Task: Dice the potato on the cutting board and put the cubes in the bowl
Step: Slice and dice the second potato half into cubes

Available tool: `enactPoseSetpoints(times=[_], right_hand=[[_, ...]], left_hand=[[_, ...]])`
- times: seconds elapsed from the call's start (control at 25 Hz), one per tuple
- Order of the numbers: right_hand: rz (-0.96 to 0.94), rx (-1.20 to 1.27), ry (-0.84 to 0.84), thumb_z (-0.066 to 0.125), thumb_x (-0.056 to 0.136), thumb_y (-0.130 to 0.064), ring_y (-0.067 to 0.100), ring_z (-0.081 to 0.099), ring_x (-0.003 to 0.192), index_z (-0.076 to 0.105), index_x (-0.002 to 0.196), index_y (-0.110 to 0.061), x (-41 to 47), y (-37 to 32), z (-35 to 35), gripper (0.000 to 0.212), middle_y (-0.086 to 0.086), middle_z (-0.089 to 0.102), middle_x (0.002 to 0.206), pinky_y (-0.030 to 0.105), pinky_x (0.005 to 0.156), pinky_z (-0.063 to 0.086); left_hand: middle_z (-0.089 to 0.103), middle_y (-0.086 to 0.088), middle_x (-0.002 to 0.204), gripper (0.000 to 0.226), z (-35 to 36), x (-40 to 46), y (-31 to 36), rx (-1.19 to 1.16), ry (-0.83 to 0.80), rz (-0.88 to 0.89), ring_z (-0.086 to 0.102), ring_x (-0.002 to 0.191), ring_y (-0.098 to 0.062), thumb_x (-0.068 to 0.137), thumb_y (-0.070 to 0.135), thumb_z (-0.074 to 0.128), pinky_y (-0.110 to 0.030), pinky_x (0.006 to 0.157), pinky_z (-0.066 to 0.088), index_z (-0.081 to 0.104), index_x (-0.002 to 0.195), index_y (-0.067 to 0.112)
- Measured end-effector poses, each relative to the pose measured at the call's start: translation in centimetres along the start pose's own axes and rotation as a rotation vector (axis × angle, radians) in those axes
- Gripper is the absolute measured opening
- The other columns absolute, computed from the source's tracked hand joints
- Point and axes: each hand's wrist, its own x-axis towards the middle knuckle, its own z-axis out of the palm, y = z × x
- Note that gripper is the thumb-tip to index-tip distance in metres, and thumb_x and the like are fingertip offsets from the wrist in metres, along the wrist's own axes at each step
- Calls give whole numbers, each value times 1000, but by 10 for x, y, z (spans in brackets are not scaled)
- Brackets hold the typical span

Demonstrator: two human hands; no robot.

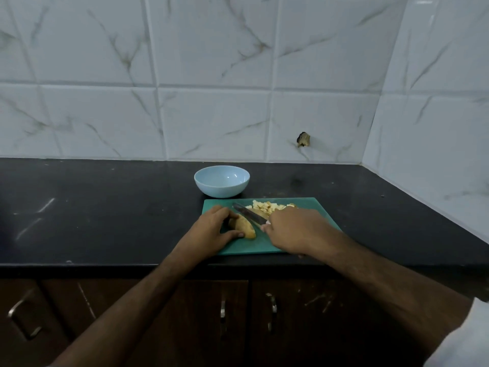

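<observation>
A green cutting board (315, 207) lies on the black counter. On it, my left hand (211, 230) holds a brown-skinned potato piece (244, 227), fingers and thumb curled around its left end. My right hand (293, 229) grips a knife (247, 212) by its handle; the blade points up and left, just beyond the potato piece. A pile of pale potato cubes (267, 206) sits at the board's far edge, partly hidden by my right hand. A light blue bowl (221, 181) stands behind the board, with no cubes visible inside.
The black counter (105, 207) runs left and right, its front edge just below the board. White marble-look tiles form the back wall and a right side wall. Dark cabinet doors with metal handles (222, 311) lie below.
</observation>
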Motion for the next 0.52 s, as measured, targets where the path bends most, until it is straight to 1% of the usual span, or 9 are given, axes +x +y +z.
enactPoseSetpoints(times=[0.12,0.24,0.32,0.4,0.48,0.52], right_hand=[[-15,-25,-44,35,107,-45,22,63,97,64,114,-16,0,-6,-2,42,4,66,108,39,79,49],[-33,-65,-55,40,107,-38,22,59,93,64,116,-16,-2,-14,-5,34,5,67,112,38,76,46],[-41,-96,-71,42,106,-32,22,56,90,62,117,-14,-4,-19,-8,29,5,64,107,38,76,45],[-49,-124,-87,43,106,-28,21,55,86,61,117,-13,0,-25,-10,26,4,57,97,37,74,45],[-50,-127,-95,43,106,-26,18,54,77,62,117,-12,13,-31,-6,26,2,53,90,35,68,44],[-47,-121,-98,43,106,-26,17,52,71,63,117,-11,21,-35,-4,26,1,54,88,34,64,43]], left_hand=[[55,14,107,41,0,0,1,15,5,7,56,96,-4,83,42,77,-18,82,50,63,116,22],[53,15,104,38,-1,0,2,39,0,25,53,91,-2,84,42,76,-13,76,44,62,115,23],[53,14,104,37,-2,0,3,47,-9,27,53,89,-1,85,43,75,-14,76,45,62,115,24],[55,13,104,38,-2,1,3,56,-3,37,53,89,-2,84,44,75,-19,79,49,64,115,23],[55,13,106,41,-2,1,2,55,-2,53,53,90,-2,84,42,76,-16,79,47,64,117,22],[56,11,108,41,-3,0,2,50,0,57,53,91,-2,84,40,76,-14,80,46,64,119,21]])
